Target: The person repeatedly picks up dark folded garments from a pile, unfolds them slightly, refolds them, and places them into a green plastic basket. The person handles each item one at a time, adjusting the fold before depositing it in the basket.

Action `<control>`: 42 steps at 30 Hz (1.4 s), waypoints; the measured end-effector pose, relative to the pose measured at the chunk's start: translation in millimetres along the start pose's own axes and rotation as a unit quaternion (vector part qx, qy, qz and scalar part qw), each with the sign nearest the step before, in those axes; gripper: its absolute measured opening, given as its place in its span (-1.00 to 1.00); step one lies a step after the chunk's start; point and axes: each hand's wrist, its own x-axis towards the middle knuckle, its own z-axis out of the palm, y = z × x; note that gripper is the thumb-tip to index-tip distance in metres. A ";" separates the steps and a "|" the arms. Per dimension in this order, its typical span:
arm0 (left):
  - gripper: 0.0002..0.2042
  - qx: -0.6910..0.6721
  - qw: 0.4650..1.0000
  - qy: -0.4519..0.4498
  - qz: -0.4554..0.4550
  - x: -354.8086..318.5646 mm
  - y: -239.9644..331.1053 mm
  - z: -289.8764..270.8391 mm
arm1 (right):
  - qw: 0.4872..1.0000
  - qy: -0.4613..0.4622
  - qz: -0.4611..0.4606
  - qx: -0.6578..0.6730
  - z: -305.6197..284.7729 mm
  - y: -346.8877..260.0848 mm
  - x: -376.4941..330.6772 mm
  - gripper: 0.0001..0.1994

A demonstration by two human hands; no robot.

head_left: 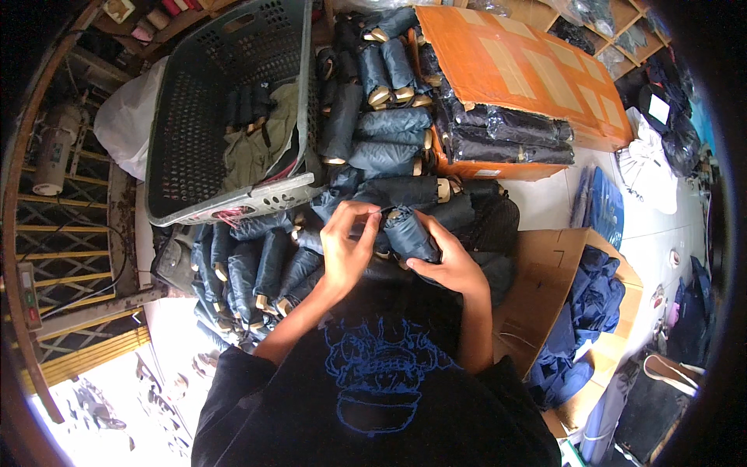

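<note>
My right hand [451, 265] is wrapped round the side of a short, dark blue-grey cloth roll [410, 235], which looks like a compact folded umbrella. Its gathered far end tilts up toward my left hand [348, 243]. The thumb and forefinger of that hand are pinched together just beside the gathered end; what lies between the tips is too small to make out. Beneath and around both hands lies a heap of similar folded umbrellas [377, 152], several showing pale wooden-looking ends.
A dark green plastic crate [310, 117] with cloth inside stands at the far left. Beyond the heap, an orange carton [537, 70] holds plastic-wrapped dark packages. At right, an open brown carton [537, 311] contains dark blue fabric [587, 311]. A metal lattice gate [74, 272] borders the left.
</note>
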 end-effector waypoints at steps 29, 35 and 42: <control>-0.77 0.094 0.970 -0.055 0.216 -7.6 34.8 -10.5 | 0.939 0.135 0.072 -0.309 18.2 -66.3 -2.7 -0.28; -0.85 0.023 0.984 -0.017 0.175 -13.0 37.3 6.2 | 0.963 0.172 0.006 -0.207 22.7 -55.6 11.1 -0.37; -0.51 -0.486 0.848 0.079 -0.195 8.3 21.9 6.0 | 0.991 0.108 -0.060 -0.059 22.3 -54.9 14.0 -0.42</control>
